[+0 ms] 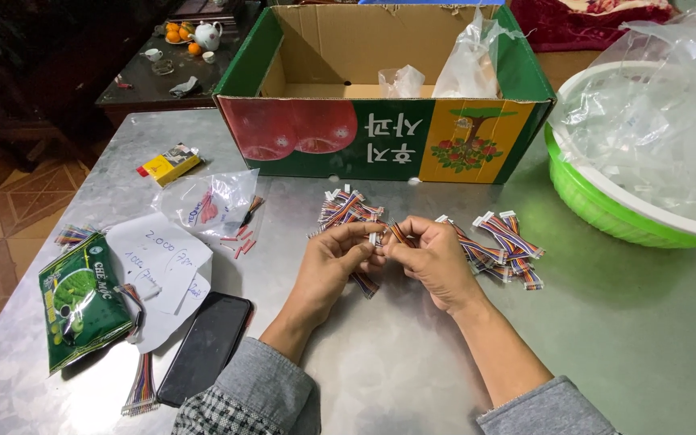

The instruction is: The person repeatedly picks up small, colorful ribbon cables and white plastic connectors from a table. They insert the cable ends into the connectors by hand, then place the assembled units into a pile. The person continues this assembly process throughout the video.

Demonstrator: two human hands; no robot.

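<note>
My left hand [333,259] and my right hand [432,258] meet over the middle of the metal table [622,338]. Together they pinch a short multicoloured ribbon cable [387,236] with a small white connector, fingertips touching. A loose end of cable [364,283] hangs below my left hand. A pile of similar cables [346,208] lies just behind my left hand. Another pile of cables [503,246] lies to the right of my right hand.
A green cardboard box [380,145] with plastic bags stands at the back. A green basin [606,209] full of clear bags sits right. At left lie a black phone [205,346], paper notes [163,262], a green packet [80,300], a clear bag [213,205] and a yellow box [169,163].
</note>
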